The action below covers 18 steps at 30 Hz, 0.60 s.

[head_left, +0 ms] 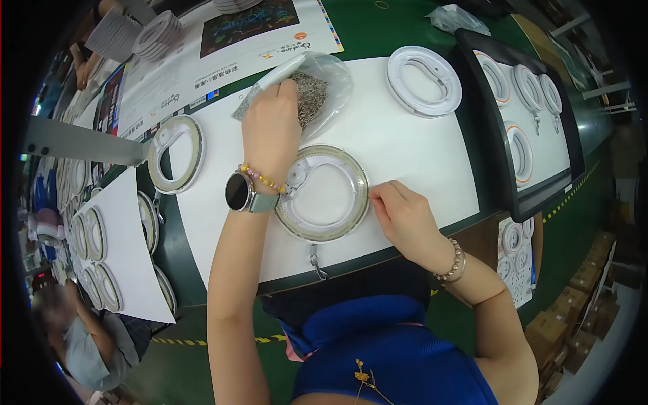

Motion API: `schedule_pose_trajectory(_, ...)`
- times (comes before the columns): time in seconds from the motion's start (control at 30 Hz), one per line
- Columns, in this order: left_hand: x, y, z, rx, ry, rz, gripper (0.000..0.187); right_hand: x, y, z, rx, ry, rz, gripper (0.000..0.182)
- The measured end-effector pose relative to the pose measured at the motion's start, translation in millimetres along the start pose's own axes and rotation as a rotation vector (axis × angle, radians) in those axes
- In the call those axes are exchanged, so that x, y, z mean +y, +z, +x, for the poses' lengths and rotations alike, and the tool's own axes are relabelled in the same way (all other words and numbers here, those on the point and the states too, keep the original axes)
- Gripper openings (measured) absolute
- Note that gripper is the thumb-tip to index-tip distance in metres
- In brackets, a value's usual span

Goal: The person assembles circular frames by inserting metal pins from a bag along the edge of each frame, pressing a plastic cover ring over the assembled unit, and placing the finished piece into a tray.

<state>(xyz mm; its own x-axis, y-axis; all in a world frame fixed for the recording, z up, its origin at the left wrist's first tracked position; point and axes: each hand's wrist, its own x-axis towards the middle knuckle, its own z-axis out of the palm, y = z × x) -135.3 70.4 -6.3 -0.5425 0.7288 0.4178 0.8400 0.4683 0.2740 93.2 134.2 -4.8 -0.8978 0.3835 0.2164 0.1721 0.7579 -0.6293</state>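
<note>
the ring housing [326, 232] lies flat on the white sheet [418, 155] near the front edge of the bench [368, 34], between both hands; this position appears chosen to keep it within reach of either side. the left hand [271, 121] reaches into the mouth of a clear plastic bag [341, 77] filled with small metal parts [310, 94]; the bag sits just behind the ring housing, presumably for a short reach. the left fingers are bent downward; whether they are clamped on a part cannot be told. the right hand [405, 219] is beside the right rim of the ring housing, fingers curled together; any small part between them cannot be confirmed. a metal clip [317, 263] lies below the near rim. obstruction: the left wrist, with its watch [239, 192], borders the left rim and limits the view there. surrounding items: a second ring [197, 152] at left, a white ring [451, 79] at far right, and a black tray [550, 201] of rings beyond the sheet. a metal post [88, 143] projects from the left, well apart from the hands.
</note>
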Motion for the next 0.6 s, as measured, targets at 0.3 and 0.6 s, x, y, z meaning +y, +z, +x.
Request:
schedule_pose_trajectory(0.3,9,-34,-16,0.058,-0.193,-0.434,0.016,-9,-3,2,-0.009,0.010,-0.050,0.007)
schedule_pose_trajectory(0.6,33,-58,-80,0.055,-0.452,-1.126,0.030,-8,1,1,-0.038,0.009,-0.125,0.007)
